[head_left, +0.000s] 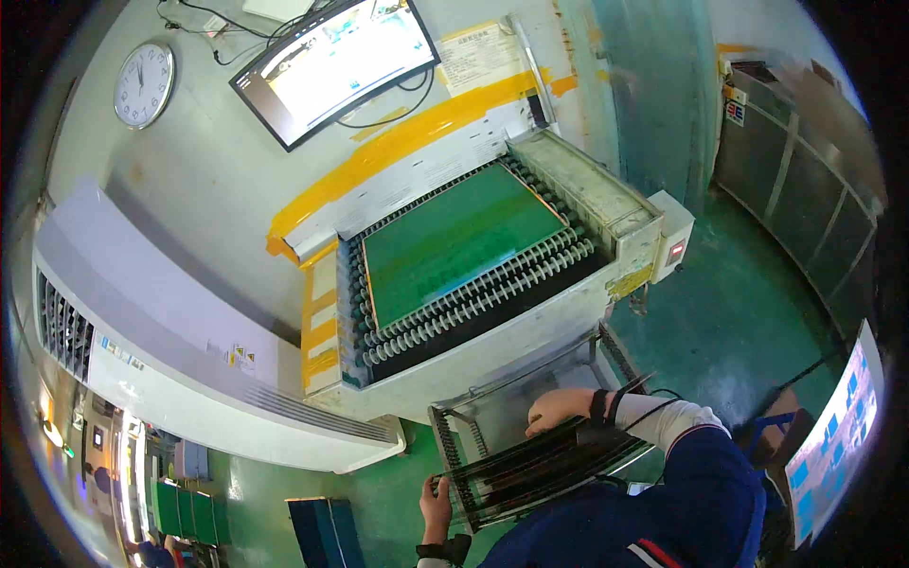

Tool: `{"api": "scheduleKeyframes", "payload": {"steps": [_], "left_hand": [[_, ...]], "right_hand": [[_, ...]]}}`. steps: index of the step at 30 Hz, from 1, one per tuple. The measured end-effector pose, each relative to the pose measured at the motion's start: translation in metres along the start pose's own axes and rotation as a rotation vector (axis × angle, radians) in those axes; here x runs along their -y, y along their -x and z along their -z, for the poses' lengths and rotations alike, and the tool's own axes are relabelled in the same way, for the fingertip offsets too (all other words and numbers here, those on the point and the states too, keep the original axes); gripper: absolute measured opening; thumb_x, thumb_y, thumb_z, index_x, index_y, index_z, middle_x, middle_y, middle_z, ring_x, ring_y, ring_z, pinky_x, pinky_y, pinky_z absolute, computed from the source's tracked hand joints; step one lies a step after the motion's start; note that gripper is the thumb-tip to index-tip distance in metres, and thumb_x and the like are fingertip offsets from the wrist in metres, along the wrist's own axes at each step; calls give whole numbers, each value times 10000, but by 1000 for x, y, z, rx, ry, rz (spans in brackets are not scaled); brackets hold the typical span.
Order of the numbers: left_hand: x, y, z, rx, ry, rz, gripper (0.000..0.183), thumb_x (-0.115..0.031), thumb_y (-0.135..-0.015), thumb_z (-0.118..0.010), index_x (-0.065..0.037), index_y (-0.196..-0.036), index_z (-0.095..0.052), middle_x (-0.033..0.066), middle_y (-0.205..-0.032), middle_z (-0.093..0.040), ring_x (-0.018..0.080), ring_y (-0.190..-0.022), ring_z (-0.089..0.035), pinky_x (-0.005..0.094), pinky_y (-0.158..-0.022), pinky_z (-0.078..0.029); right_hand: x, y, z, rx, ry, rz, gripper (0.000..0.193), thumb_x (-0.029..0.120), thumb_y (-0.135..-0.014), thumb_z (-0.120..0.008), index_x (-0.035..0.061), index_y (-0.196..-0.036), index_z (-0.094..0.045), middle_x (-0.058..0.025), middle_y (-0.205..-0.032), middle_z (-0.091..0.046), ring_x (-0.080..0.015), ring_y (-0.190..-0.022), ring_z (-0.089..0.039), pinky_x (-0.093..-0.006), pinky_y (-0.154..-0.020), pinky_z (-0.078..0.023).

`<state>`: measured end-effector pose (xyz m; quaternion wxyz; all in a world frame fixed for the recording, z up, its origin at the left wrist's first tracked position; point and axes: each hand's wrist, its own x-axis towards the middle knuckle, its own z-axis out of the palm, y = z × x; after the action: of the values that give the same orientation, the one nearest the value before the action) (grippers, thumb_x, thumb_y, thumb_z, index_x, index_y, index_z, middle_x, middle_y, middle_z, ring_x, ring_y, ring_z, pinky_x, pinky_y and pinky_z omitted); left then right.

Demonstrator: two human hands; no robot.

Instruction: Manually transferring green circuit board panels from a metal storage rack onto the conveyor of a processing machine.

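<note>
Right hand (557, 409) at indistinct dark panels (540, 473)

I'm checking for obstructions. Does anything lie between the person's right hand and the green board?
Yes: from the right hand toward the green board, the rack's far rail, then the machine's front wall and front rollers lie between. Hand height against the rail is unclear.
</note>
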<state>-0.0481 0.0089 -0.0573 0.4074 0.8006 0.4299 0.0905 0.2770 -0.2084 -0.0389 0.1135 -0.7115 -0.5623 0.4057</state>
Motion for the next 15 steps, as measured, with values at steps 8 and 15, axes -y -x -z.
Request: {"api": "scheduleKeyframes", "payload": {"steps": [8,15], "left_hand": [[0,5,2,-2,76,-30,597,-421,-954,-611,38,-1325,-524,180,-1040,-692,239,-892,-662,361,-756,-513],[4,7,1,8,58,3,629,-441,-962,-595,65,-1328,-514,205,-1071,-667,258,-863,-633,372,-737,-498]], "right_hand": [[17,7,-23,-65,-111,-123,686,674,-899,-484,39,-1030,-708,-185,-952,-700,-375,-894,-647,-460,-776,-486],[21,15,-27,-132,-106,-136,701,707,-885,-482,46,-881,-715,-166,-820,-684,-370,-791,-645,-474,-715,-491]]}}
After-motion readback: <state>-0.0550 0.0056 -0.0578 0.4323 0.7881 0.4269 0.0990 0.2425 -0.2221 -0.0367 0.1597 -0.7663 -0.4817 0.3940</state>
